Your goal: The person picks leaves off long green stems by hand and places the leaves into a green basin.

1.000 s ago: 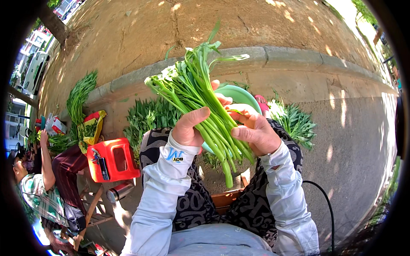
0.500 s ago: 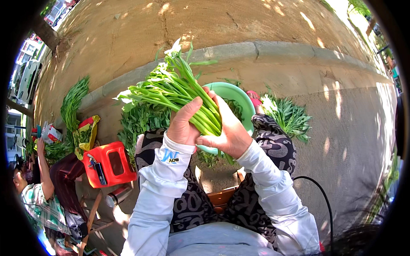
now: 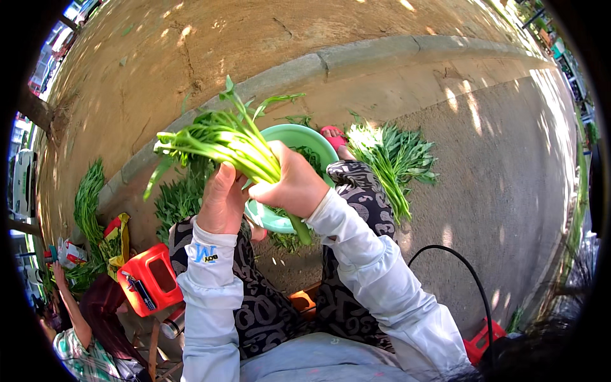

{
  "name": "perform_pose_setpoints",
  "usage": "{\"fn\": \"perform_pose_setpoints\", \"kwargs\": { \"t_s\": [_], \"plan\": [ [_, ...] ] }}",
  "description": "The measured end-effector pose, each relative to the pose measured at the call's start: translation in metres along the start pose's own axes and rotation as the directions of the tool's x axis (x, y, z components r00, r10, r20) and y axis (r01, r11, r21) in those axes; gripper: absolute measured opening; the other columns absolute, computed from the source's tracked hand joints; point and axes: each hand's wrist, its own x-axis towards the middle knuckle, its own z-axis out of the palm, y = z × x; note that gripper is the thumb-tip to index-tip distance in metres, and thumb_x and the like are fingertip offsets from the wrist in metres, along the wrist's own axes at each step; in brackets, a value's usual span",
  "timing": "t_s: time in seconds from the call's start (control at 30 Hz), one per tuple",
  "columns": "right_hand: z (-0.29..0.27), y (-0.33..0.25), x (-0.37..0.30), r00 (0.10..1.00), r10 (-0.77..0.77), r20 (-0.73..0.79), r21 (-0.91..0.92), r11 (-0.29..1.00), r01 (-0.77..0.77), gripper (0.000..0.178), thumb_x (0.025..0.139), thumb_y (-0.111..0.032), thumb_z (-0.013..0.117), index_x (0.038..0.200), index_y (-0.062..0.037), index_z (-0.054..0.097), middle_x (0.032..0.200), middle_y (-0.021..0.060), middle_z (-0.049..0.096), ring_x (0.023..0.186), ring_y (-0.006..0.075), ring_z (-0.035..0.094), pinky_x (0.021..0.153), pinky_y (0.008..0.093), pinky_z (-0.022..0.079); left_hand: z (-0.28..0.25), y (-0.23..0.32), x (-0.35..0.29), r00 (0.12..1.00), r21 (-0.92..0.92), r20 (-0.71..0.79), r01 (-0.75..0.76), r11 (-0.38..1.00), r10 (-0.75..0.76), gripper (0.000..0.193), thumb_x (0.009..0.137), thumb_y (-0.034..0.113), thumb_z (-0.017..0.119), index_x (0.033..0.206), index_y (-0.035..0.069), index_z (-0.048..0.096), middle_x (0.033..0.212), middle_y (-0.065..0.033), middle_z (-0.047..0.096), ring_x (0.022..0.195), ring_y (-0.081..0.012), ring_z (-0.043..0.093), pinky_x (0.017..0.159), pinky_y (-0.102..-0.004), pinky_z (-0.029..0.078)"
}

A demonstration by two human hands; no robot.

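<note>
1. Greens (image 3: 223, 143) lie across my two hands, leafy tips spread beyond the left fingers, a thick stem end sticking out below the right ones.
2. My right hand (image 3: 296, 181) is clamped round the bunch near its stem end.
3. My left hand (image 3: 221, 204) has its thumb up just under the bunch; its other fingers are mostly hidden from me, so I cannot tell whether they grip.
4. Below the right fingers is the basin (image 3: 324, 148); one heap (image 3: 401, 156) lies to their right, another (image 3: 178, 200) left of the left fingers.
5. I'd squeeze only enough to stop slipping, since the stems look easily crushed, and support the leafy end against splaying.
</note>
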Motion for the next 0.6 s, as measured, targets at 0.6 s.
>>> {"fn": "perform_pose_setpoints", "kwargs": {
  "t_s": [0.6],
  "plan": [
    [-0.238, 0.121, -0.051, 0.338, 0.278, -0.899, 0.279, 0.959, -0.046, 0.050, 0.066, -0.012, 0.077, 0.102, 0.0022, 0.044, 0.072, 0.0096, 0.055, 0.045, 0.0166, 0.053, 0.038, 0.0286, 0.044, 0.005, -0.007, 0.002, 0.987, 0.012, 0.039, 0.155, 0.988, -0.156, 0.063, 0.085, 0.022, 0.058, 0.138, 0.003, 0.028, 0.121, -0.0127, 0.049, 0.113, -0.0240, 0.049, 0.098, -0.0389, 0.039]
  ]
}}
